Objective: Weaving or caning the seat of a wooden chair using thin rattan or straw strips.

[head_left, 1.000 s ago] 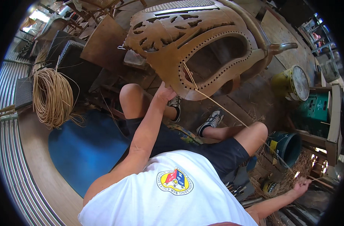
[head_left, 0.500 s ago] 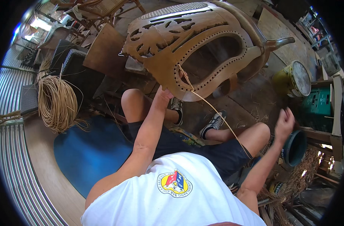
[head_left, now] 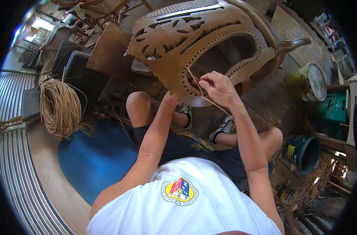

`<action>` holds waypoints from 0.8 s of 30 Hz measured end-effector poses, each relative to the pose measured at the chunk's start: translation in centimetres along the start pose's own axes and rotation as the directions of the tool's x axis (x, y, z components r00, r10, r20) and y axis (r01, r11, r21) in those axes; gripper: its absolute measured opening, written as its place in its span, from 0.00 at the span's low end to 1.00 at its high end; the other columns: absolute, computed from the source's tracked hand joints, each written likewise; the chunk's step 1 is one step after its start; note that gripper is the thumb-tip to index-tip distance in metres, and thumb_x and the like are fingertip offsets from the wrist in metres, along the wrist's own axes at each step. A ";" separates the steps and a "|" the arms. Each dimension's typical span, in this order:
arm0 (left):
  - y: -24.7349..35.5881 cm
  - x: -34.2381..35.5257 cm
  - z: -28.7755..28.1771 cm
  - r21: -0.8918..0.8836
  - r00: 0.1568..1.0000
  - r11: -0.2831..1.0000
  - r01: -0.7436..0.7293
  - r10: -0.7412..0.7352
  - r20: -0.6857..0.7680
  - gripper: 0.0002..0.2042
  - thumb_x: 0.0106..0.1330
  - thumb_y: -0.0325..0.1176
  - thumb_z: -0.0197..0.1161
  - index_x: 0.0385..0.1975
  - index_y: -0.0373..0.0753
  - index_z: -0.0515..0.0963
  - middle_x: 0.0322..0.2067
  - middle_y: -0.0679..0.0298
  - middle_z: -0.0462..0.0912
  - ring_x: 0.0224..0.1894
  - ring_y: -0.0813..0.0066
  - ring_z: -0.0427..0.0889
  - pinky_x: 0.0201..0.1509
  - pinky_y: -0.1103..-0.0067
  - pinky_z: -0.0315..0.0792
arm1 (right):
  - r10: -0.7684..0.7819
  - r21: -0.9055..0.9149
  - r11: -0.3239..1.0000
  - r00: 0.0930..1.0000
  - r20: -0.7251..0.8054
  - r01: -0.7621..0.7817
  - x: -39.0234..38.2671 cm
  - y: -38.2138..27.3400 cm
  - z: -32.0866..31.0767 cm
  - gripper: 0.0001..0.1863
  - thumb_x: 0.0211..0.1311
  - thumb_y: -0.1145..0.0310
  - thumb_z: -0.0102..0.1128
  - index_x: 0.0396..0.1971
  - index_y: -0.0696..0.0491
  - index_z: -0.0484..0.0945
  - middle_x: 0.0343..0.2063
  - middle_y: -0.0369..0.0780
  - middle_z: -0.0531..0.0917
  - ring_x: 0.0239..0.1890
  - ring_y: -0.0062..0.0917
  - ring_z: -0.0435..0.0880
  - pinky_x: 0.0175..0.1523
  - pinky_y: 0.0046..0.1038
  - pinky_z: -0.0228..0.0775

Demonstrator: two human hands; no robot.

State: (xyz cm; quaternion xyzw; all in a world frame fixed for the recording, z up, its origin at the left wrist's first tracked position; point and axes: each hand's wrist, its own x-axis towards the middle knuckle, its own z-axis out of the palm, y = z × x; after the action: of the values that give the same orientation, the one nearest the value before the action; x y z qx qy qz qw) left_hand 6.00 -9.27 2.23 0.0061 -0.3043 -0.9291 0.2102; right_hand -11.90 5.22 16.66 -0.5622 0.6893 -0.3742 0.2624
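A brown carved wooden chair point(head_left: 166, 70) lies tilted before me, with cut-out patterns and a curved opening bordered by small holes. A pale cane strand point(head_left: 213, 103) is threaded at the lower left of that opening and trails toward my right knee. My left hand point(head_left: 172, 98) grips the chair's lower-left edge, its fingertips mostly hidden behind the wood. My right hand point(head_left: 217, 88) is at the opening with curled fingers on the strand, close to the holes.
A coil of rattan point(head_left: 60, 109) hangs at left beside dark woven panels and a blue board point(head_left: 92, 156). Stacked chairs fill the upper left. At right stand a yellow bucket point(head_left: 300, 82), a green crate point(head_left: 329, 107), a dark bucket point(head_left: 305, 154) and scattered fibre scraps.
My right hand has swung from the far lower right up and leftward to the chair's opening, onto the strand. My left hand stays at the chair's edge.
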 end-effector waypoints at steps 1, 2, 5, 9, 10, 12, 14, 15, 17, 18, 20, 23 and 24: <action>-0.2 -0.2 -0.2 0.049 1.000 0.999 0.006 -0.008 0.029 0.25 0.69 0.42 0.67 0.61 0.36 0.74 0.56 0.54 0.81 0.57 0.60 0.82 0.63 0.63 0.78 | -0.001 -0.002 1.000 1.000 0.003 0.001 0.1 0.1 0.1 0.12 0.66 0.66 0.66 0.43 0.58 0.85 0.33 0.39 0.81 0.33 0.26 0.79 0.42 0.29 0.73; -0.4 -0.3 -0.2 0.059 1.000 0.998 0.020 -0.020 -0.003 0.25 0.69 0.42 0.67 0.61 0.36 0.74 0.56 0.54 0.81 0.57 0.60 0.82 0.63 0.63 0.78 | 0.002 0.047 0.999 0.997 0.073 -0.005 0.2 0.1 0.0 0.12 0.65 0.67 0.66 0.44 0.58 0.84 0.35 0.39 0.80 0.34 0.26 0.79 0.43 0.29 0.73; -0.9 -0.4 0.1 0.117 0.994 0.992 0.045 -0.033 -0.105 0.27 0.64 0.39 0.72 0.61 0.36 0.74 0.55 0.56 0.82 0.55 0.65 0.84 0.60 0.67 0.80 | 0.002 0.038 0.999 0.984 0.177 -0.009 -0.1 0.1 -0.2 0.16 0.63 0.68 0.67 0.48 0.58 0.82 0.38 0.40 0.80 0.38 0.26 0.79 0.45 0.28 0.74; -0.9 -0.5 1.1 0.170 0.997 0.985 0.039 -0.026 -0.076 0.25 0.65 0.36 0.71 0.59 0.35 0.74 0.56 0.57 0.81 0.56 0.67 0.82 0.62 0.70 0.78 | -0.002 0.169 0.985 0.995 0.097 -0.015 -2.2 -0.6 -0.6 0.23 0.61 0.70 0.68 0.57 0.57 0.78 0.47 0.40 0.78 0.45 0.23 0.78 0.47 0.27 0.75; -0.9 -0.7 1.4 0.137 0.999 0.991 -0.005 0.012 -0.045 0.24 0.66 0.36 0.70 0.59 0.34 0.74 0.57 0.57 0.80 0.57 0.69 0.81 0.62 0.72 0.77 | -0.033 0.173 0.985 0.996 0.085 0.018 -3.1 -0.8 -0.8 0.23 0.61 0.70 0.68 0.57 0.57 0.78 0.47 0.40 0.78 0.45 0.23 0.78 0.47 0.27 0.75; -0.7 -1.3 1.8 0.155 0.993 0.987 0.040 -0.021 -0.120 0.23 0.65 0.34 0.71 0.58 0.34 0.75 0.55 0.58 0.80 0.56 0.69 0.81 0.62 0.73 0.77 | -0.001 0.141 0.990 0.997 -0.082 0.012 -5.2 -1.3 -1.2 0.24 0.62 0.70 0.68 0.58 0.57 0.77 0.44 0.39 0.80 0.40 0.21 0.80 0.44 0.24 0.75; -0.8 -1.6 2.0 0.184 0.982 0.979 0.092 -0.058 -0.179 0.23 0.64 0.32 0.72 0.57 0.35 0.75 0.54 0.59 0.81 0.56 0.69 0.81 0.62 0.73 0.77 | 0.123 0.218 0.970 0.991 -0.045 -0.111 -7.0 -1.8 -1.5 0.23 0.63 0.70 0.68 0.58 0.57 0.77 0.39 0.38 0.81 0.36 0.20 0.79 0.41 0.23 0.74; -0.8 -1.7 2.0 0.315 0.981 0.939 0.135 -0.082 -0.175 0.23 0.64 0.30 0.72 0.58 0.36 0.75 0.54 0.60 0.81 0.56 0.69 0.81 0.61 0.73 0.77 | 0.237 0.299 0.927 0.971 -0.006 -0.225 -7.8 -2.1 -1.5 0.23 0.63 0.70 0.68 0.57 0.58 0.77 0.35 0.37 0.81 0.31 0.19 0.79 0.39 0.22 0.74; -1.2 -1.7 2.0 0.440 0.980 0.881 0.175 -0.112 -0.167 0.23 0.63 0.29 0.72 0.58 0.37 0.76 0.55 0.61 0.81 0.56 0.69 0.81 0.61 0.72 0.78 | 0.246 0.281 0.931 0.969 -0.008 -0.233 -8.7 -2.8 -1.0 0.22 0.64 0.70 0.68 0.57 0.58 0.77 0.31 0.36 0.81 0.28 0.18 0.78 0.37 0.23 0.73; -1.3 -1.7 2.0 0.398 0.979 0.900 0.178 -0.122 -0.163 0.23 0.63 0.29 0.72 0.58 0.37 0.76 0.55 0.61 0.81 0.56 0.69 0.81 0.61 0.71 0.77 | 0.228 0.272 0.938 0.974 -0.016 -0.215 -8.9 -3.0 -0.7 0.21 0.64 0.70 0.68 0.56 0.58 0.78 0.27 0.36 0.80 0.25 0.17 0.76 0.35 0.23 0.73; -1.5 -1.9 1.9 0.358 0.978 0.916 0.182 -0.132 -0.160 0.24 0.63 0.30 0.73 0.58 0.37 0.76 0.56 0.61 0.82 0.56 0.69 0.82 0.62 0.70 0.77 | 0.220 0.244 0.948 0.975 -0.045 -0.203 -9.0 -3.4 0.2 0.19 0.64 0.69 0.67 0.53 0.58 0.78 0.28 0.40 0.82 0.27 0.24 0.80 0.37 0.28 0.74; -1.6 -2.3 1.5 0.253 0.974 0.944 0.211 -0.181 -0.138 0.23 0.61 0.29 0.75 0.57 0.40 0.78 0.52 0.65 0.83 0.54 0.72 0.83 0.62 0.69 0.77 | 0.196 0.151 0.973 0.971 -0.138 -0.174 -8.7 -3.3 1.4 0.12 0.64 0.70 0.65 0.45 0.58 0.80 0.31 0.47 0.83 0.31 0.35 0.83 0.39 0.35 0.75; -1.7 -2.5 1.4 0.212 0.970 0.950 0.229 -0.205 -0.129 0.22 0.62 0.30 0.74 0.57 0.40 0.78 0.52 0.65 0.84 0.53 0.72 0.83 0.61 0.69 0.78 | 0.173 0.086 0.983 0.969 -0.175 -0.160 -8.5 -3.2 1.7 0.10 0.65 0.71 0.64 0.43 0.58 0.80 0.32 0.46 0.84 0.32 0.37 0.83 0.40 0.36 0.75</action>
State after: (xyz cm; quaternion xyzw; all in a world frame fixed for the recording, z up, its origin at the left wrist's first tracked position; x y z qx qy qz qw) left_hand 7.43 -6.27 2.12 0.1122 -0.3937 -0.9044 0.1203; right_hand -6.75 12.85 17.74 -0.4562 0.7412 -0.4250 0.2487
